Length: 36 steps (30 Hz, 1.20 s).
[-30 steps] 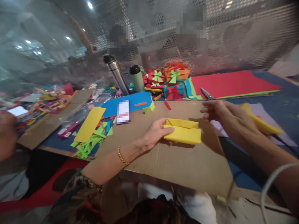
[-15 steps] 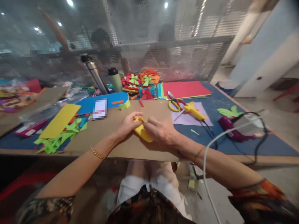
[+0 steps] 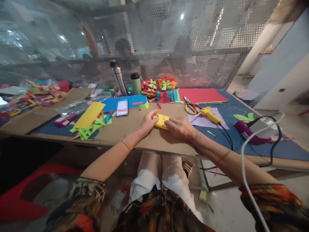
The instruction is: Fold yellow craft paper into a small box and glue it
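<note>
At the center of the frame, just above the near edge of the counter (image 3: 238, 146), both hands are working on one yellow folded piece (image 3: 161, 122). It is sitting low over the brown cardboard sheet (image 3: 125, 129); whether it is touching the sheet, cannot tell.

Left hand (image 3: 149, 122): partly closed, curling round the left end of the piece, with the thumb lying along it. Right hand (image 3: 180, 128): more tightly closed, knuckles up — its bent fingers are gripping the right end. Fingertips partly hidden. A gold bracelet (image 3: 127, 145) is circling the left wrist.

Right of center, a yellow glue gun (image 3: 210, 115) is lying on a lilac sheet (image 3: 222, 120), its dark cord trailing toward the near edge; yellow-handled scissors (image 3: 190, 109) are resting just beside it. Behind these, red sheets (image 3: 202, 95) are lying stacked.

Upper center, small boxes with bows (image 3: 164, 96) are standing grouped beside a green bottle (image 3: 136, 84) and a steel bottle (image 3: 120, 80).

Left of center, a blue sheet (image 3: 108, 104) is lying behind a yellow sheet (image 3: 89, 115) — green scraps (image 3: 87, 130) are spreading along the latter's right and near sides. Right side: a white cable (image 3: 243, 161) is passing in front of the right forearm.
</note>
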Motion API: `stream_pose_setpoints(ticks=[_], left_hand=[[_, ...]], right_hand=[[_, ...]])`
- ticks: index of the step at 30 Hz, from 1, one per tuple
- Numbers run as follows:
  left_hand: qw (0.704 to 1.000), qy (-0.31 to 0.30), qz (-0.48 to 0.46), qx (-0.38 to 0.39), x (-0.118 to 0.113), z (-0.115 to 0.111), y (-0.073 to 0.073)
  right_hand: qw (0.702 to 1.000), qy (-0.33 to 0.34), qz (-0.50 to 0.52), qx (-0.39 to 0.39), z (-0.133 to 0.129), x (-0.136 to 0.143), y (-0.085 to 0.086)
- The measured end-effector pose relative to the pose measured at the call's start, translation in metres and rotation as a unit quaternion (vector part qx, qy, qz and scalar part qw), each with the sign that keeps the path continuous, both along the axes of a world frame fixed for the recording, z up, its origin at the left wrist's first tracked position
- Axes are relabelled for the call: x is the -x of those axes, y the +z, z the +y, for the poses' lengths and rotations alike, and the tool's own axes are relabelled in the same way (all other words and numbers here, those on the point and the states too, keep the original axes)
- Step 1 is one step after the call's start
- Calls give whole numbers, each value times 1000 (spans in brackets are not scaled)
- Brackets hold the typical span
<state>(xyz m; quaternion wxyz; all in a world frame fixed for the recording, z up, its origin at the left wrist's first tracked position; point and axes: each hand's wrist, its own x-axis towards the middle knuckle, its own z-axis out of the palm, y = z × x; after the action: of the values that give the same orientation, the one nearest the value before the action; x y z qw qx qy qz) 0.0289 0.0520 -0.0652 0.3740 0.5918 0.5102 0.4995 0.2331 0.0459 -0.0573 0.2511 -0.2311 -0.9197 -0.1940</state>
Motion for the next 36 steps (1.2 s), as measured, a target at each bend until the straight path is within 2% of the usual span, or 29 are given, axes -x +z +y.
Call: stream_pose_setpoints(ticks=[3, 5, 8, 11, 18, 23, 25, 26, 27, 29, 31, 33, 36], left_hand=[[997, 24, 54, -45, 2, -5, 1], [991, 33, 100, -85, 3, -12, 5], [977, 11, 171, -130, 2, -22, 11], [966, -3, 216, -143, -2, -27, 15], [958, -14, 238, -161, -6, -32, 20], [954, -14, 219, -205, 4, -33, 30], [951, -20, 207, -227, 22, -36, 41], [949, -14, 205, -237, 37, -38, 47], [939, 15, 235, -249, 56, -40, 53], [913, 112, 310, -239, 102, -42, 65], [871, 223, 409, -156, 155, -45, 75], [798, 331, 504, -9, 203, -51, 82], [760, 386, 513, 100, 253, -62, 87]], right_hand=[[1000, -11, 8, -16, 1, 0, -2], [999, 4, 19, -26, 3, 0, -4], [998, 23, 33, -49, 7, 0, -9], [999, -1, 25, -48, 11, -1, -12], [995, -66, 63, -41, 10, -5, -11], [994, -61, 69, -67, 10, -9, -11], [995, -48, 52, -71, 8, -10, -10], [997, -11, 36, -66, 7, -10, -9], [998, -4, 24, -64, 5, -10, -8], [998, -2, -2, -57, 3, -8, -6], [999, -1, -17, -50, 2, -4, -5], [999, 10, -25, -44, 0, -2, -4], [998, 33, -26, -38, -1, 1, -4]])
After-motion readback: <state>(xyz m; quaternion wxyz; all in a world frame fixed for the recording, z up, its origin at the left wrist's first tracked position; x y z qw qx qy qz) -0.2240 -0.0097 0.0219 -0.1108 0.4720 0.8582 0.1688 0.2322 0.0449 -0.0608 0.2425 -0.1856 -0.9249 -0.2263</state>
